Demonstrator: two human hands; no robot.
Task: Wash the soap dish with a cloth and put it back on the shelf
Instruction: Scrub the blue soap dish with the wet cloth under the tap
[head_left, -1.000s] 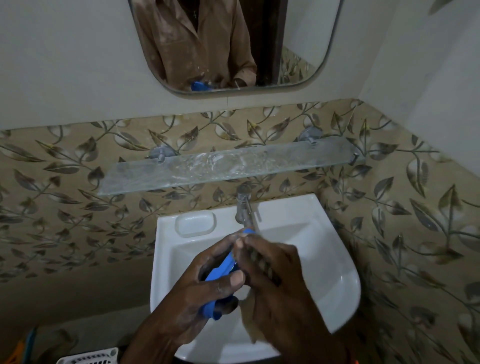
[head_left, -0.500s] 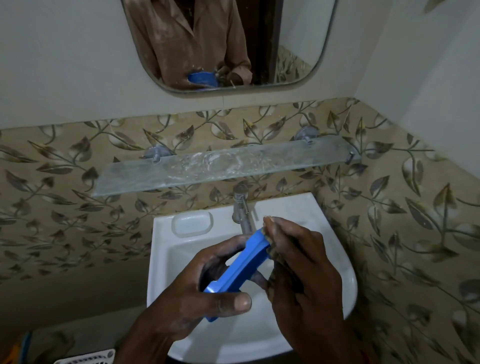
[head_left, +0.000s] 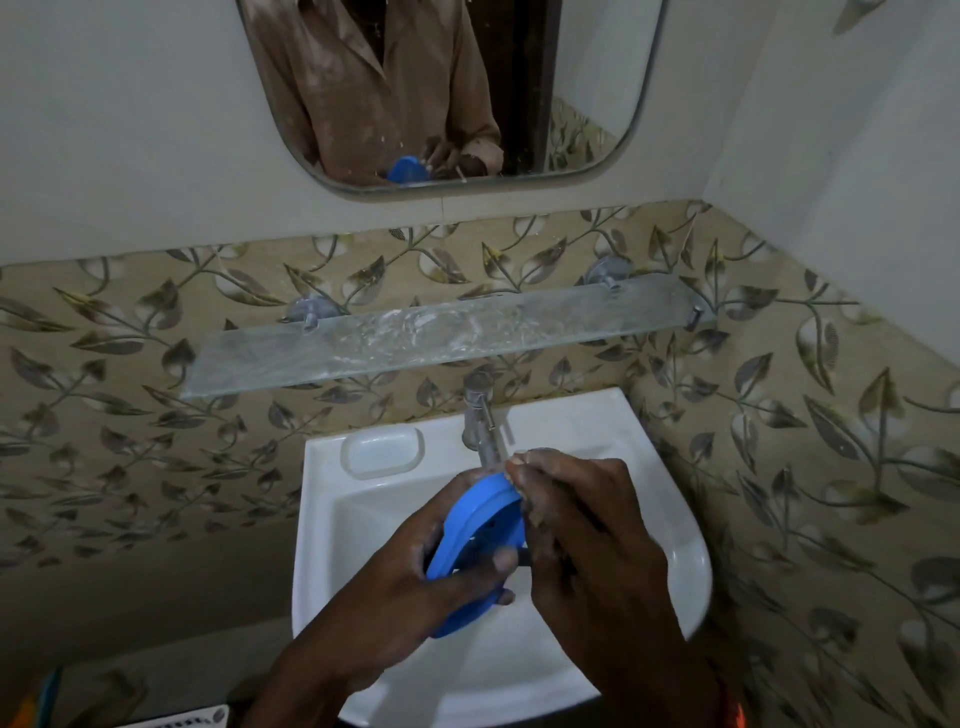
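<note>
While the left hand (head_left: 415, 587) grips the blue soap dish (head_left: 475, 525) on edge over the basin (head_left: 670, 519), the right hand (head_left: 582, 525) pinches a cloth (head_left: 524, 491) against its rim; long axis runs one-to-seven o'clock, shelf (head_left: 363, 348) at twelve.

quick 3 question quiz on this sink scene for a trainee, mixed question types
1. True or false: the blue soap dish already sits on the glass shelf.
2. Which hand grips the soap dish? A) left hand B) right hand C) neither
3. Fill in: the hands work over the white ____, just below the tap.

Key
1. False: it is held over the basin, tilted on edge.
2. A: the right hand presses a brownish cloth to the dish's rim.
3. basin
</note>
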